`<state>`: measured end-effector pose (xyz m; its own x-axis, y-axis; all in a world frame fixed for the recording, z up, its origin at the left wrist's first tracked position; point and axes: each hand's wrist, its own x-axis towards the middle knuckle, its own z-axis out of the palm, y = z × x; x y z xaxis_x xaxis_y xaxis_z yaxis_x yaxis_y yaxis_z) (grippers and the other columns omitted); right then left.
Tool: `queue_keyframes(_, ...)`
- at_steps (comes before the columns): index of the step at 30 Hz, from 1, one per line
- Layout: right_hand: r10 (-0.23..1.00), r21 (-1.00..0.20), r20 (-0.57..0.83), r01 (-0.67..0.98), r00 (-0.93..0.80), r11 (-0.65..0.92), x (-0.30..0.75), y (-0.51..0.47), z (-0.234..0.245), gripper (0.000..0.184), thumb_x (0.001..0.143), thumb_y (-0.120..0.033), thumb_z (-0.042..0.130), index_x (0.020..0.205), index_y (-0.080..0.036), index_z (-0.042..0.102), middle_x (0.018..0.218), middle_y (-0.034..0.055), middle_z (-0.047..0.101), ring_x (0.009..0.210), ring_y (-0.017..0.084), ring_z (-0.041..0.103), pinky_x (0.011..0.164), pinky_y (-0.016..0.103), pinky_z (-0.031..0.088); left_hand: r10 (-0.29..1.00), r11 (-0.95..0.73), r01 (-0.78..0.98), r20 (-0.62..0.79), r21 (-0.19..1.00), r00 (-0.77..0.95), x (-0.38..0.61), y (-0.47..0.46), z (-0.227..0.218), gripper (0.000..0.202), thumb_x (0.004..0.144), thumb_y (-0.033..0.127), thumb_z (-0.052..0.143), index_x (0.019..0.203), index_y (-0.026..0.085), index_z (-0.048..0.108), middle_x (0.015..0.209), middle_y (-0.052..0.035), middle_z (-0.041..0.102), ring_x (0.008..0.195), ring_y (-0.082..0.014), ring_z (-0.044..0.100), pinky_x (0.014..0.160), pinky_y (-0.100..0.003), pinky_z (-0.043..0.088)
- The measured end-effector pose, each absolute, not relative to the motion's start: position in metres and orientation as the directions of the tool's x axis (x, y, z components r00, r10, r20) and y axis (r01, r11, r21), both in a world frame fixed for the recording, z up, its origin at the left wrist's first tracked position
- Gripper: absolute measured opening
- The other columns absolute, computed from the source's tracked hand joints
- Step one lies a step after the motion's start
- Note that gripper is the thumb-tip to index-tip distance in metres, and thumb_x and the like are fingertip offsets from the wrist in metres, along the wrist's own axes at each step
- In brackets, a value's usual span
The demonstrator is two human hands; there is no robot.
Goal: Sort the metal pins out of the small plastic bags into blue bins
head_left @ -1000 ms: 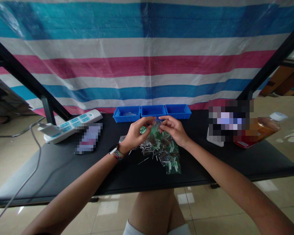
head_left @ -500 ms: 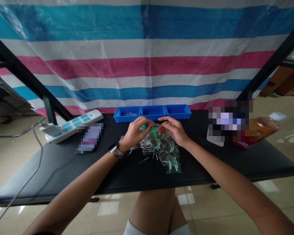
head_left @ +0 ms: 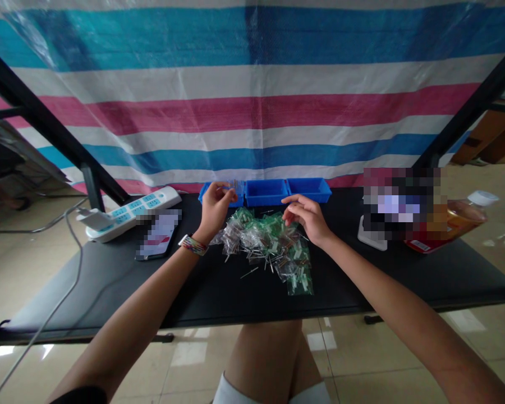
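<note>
A heap of small clear and green plastic packets with metal-legged parts (head_left: 269, 247) lies on the black table (head_left: 109, 280). My left hand (head_left: 214, 207) is raised over the left blue bin (head_left: 206, 193), fingers pinched on a small clear packet (head_left: 233, 185). My right hand (head_left: 305, 216) hovers at the heap's far right edge, fingers loosely curled and apart, holding nothing. Two more blue bins, the middle one (head_left: 266, 192) and the right one (head_left: 309, 189), stand in a row at the table's back.
A white power strip (head_left: 130, 213) and a phone (head_left: 157, 241) lie at the left. At the right stand a blurred container (head_left: 398, 207) and a bottle of amber liquid (head_left: 463, 216). A striped tarp (head_left: 252, 101) hangs behind. My knee shows below the table edge.
My left hand has moved left and back from the heap to the left bin, carrying a small packet. My right hand let go and stayed near the heap.
</note>
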<state>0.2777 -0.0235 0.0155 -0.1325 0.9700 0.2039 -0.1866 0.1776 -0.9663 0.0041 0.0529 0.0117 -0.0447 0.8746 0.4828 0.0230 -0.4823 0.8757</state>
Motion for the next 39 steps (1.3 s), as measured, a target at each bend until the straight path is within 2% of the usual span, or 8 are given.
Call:
queue_keyframes(7, 0.970, -0.972, 0.208, -0.142, -0.127, 0.189, 0.293, -0.015, 0.020, 0.031, 0.082, -0.044, 0.077, 0.102, -0.021, 0.074, 0.077, 0.0026, 0.075, 0.059, 0.016, 0.064, 0.060, 0.031, 0.052, 0.928, -0.339, -0.123, 0.309, 0.933, -0.209, -0.013, 0.063, 0.016, 0.042, 0.082, 0.044, 0.086, 0.108, 0.019, 0.063, 0.090, -0.0061, 0.079, 0.072, -0.0177, 0.077, 0.061, -0.026, 0.059)
queue_keyframes(12, 0.932, -0.930, 0.246, 0.206, -0.265, 0.304, 0.307, -0.007, 0.016, 0.023, 0.080, -0.039, 0.081, 0.089, -0.019, 0.075, 0.076, 0.0027, 0.072, 0.062, 0.016, 0.061, 0.057, 0.028, 0.046, 0.967, -0.236, -0.262, 0.199, 0.936, -0.159, -0.016, 0.061, 0.017, 0.034, 0.086, 0.043, 0.077, 0.106, 0.018, 0.063, 0.103, -0.0118, 0.080, 0.078, -0.0200, 0.080, 0.065, -0.028, 0.062)
queue_keyframes(18, 0.883, -0.748, 0.167, 0.527, -0.439, 0.403, 0.319, -0.005, 0.012, 0.022, 0.071, -0.033, 0.089, 0.079, -0.019, 0.074, 0.070, 0.0000, 0.070, 0.062, 0.015, 0.060, 0.058, 0.026, 0.042, 0.950, -0.288, -0.177, 0.258, 0.941, -0.174, -0.017, 0.063, 0.014, 0.022, 0.081, 0.034, 0.071, 0.094, 0.020, 0.060, 0.090, -0.0027, 0.074, 0.067, -0.0139, 0.074, 0.061, -0.026, 0.058)
queue_keyframes(25, 0.875, -0.860, 0.146, 0.377, -0.462, 0.343, 0.325, -0.004, 0.022, 0.018, 0.076, -0.029, 0.082, 0.074, -0.019, 0.068, 0.069, 0.0003, 0.069, 0.063, 0.015, 0.059, 0.060, 0.027, 0.044, 0.884, -0.460, 0.008, 0.459, 0.888, -0.090, -0.006, 0.054, 0.011, 0.013, 0.085, 0.029, 0.066, 0.095, 0.021, 0.063, 0.085, -0.0009, 0.069, 0.064, -0.0131, 0.067, 0.057, -0.024, 0.053)
queue_keyframes(28, 0.890, -0.961, 0.131, 0.163, -0.437, 0.222, 0.321, -0.007, 0.027, 0.023, 0.081, -0.034, 0.082, 0.080, -0.020, 0.063, 0.082, 0.0043, 0.075, 0.066, 0.015, 0.062, 0.058, 0.027, 0.045, 0.784, -0.618, 0.253, 0.608, 0.744, 0.125, 0.004, 0.040, 0.012, 0.020, 0.092, 0.025, 0.064, 0.111, 0.021, 0.068, 0.096, -0.0037, 0.073, 0.074, -0.0151, 0.071, 0.063, -0.025, 0.055)
queue_keyframes(31, 0.905, -0.996, 0.088, -0.047, -0.416, 0.075, 0.311, -0.013, 0.028, 0.031, 0.083, -0.037, 0.082, 0.084, -0.021, 0.056, 0.090, 0.0055, 0.078, 0.061, 0.015, 0.063, 0.051, 0.025, 0.045, 0.633, -0.771, 0.406, 0.661, 0.491, 0.404, 0.015, 0.023, 0.015, 0.032, 0.100, 0.022, 0.062, 0.131, 0.023, 0.070, 0.110, -0.0070, 0.074, 0.087, -0.0169, 0.072, 0.074, -0.028, 0.059)
queue_keyframes(35, 0.915, -0.986, 0.057, -0.166, -0.398, -0.010, 0.297, -0.019, 0.023, 0.038, 0.082, -0.040, 0.086, 0.086, -0.022, 0.053, 0.086, 0.0024, 0.075, 0.058, 0.015, 0.065, 0.047, 0.025, 0.049, 0.413, -0.900, 0.397, 0.646, 0.182, 0.641, 0.027, 0.004, 0.020, 0.039, 0.107, 0.029, 0.063, 0.146, 0.029, 0.066, 0.137, -0.0109, 0.071, 0.116, -0.0247, 0.071, 0.098, -0.042, 0.062)
queue_keyframes(39, 0.880, -0.979, 0.034, -0.192, -0.474, -0.066, 0.285, -0.022, 0.015, 0.038, 0.083, -0.039, 0.088, 0.088, -0.021, 0.056, 0.078, -0.0004, 0.072, 0.058, 0.015, 0.067, 0.051, 0.026, 0.055, 0.286, -0.938, 0.345, 0.643, 0.037, 0.710, 0.031, -0.003, 0.024, 0.026, 0.108, 0.026, 0.062, 0.131, 0.030, 0.075, 0.143, -0.0085, 0.072, 0.118, -0.0258, 0.069, 0.097, -0.044, 0.062)
